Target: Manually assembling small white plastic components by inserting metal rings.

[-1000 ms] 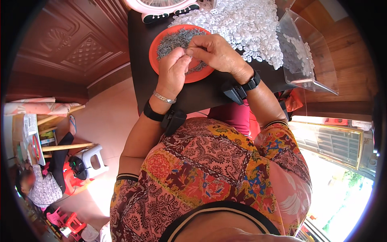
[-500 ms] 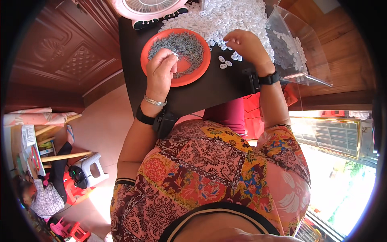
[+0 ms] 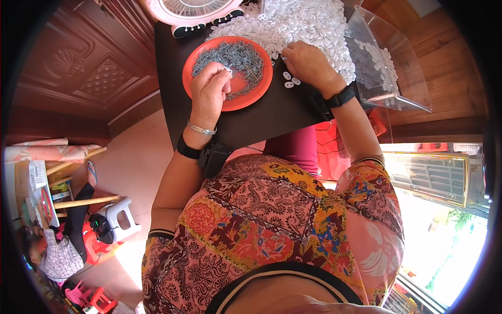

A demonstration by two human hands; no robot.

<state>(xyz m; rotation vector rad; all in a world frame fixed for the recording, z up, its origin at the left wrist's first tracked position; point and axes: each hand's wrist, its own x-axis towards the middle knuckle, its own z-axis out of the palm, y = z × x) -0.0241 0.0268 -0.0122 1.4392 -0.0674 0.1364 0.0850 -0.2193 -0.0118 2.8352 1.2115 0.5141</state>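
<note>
Plate [image 3: 251,97] left of parts heap [image 3: 308,23] – bin [image 3: 389,68] rt

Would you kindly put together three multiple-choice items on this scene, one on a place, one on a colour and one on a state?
1. Where does the left hand hover?
A. over the orange plate
B. inside the clear box
C. on the fan

2. What colour are the small parts in the big pile?
A. white
B. green
C. black

3. How does the right hand stand?
A. raised high in the air
B. resting at the pile's edge, on the dark table
C. gripping the plate's rim

Answers: 1 A, its fingers pinch a small white piece above the grey bits on the plate. 2 A, the heap is white throughout. 3 B, it lies beside a few loose white pieces.
</note>
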